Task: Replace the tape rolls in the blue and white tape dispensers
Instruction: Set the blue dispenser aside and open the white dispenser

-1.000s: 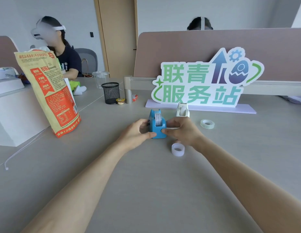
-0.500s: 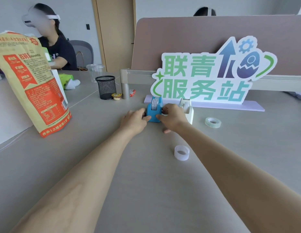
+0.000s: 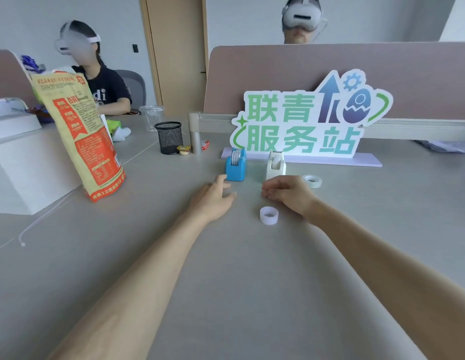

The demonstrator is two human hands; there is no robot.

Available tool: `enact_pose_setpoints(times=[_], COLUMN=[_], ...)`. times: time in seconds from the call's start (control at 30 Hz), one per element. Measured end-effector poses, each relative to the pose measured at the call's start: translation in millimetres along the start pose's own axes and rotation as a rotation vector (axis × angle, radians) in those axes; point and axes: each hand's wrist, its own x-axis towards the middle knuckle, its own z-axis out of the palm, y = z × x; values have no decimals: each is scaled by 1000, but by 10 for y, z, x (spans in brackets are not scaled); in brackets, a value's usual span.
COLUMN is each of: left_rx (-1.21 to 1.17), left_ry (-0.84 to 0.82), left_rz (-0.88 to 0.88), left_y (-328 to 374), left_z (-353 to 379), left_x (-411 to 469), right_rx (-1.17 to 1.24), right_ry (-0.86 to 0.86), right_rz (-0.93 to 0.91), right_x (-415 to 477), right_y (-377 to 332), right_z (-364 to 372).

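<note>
Both hands had released the blue tape dispenser (image 3: 235,168), which stood at frame centre beside the white tape dispenser (image 3: 276,164); left hand (image 3: 213,197) and right hand (image 3: 289,192) rested loosely curled, empty, flanking a loose tape roll (image 3: 269,215)

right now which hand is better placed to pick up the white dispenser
Probably the right. The right hand rests empty directly in front of the small white plastic tape dispenser, closer than the left hand, which sits beside the blue plastic tape dispenser and would have to cross over.
</note>
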Motion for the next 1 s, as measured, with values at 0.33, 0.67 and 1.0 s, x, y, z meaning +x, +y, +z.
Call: enact_pose_setpoints(times=[0.33,0.67,1.0], left_rx=[-73,-57,143], left_ry=[-65,181,237], left_rz=[254,-76,-153], left_y=[395,25,-317], left_z=[211,-52,-62], left_x=[-597,-241,578], right_rx=[-481,-730,-841], right_ry=[70,80,324], right_rz=[-234,-343,-384], right_x=[-486,-398,235], right_y=[98,92,106], right_z=[0,85,122])
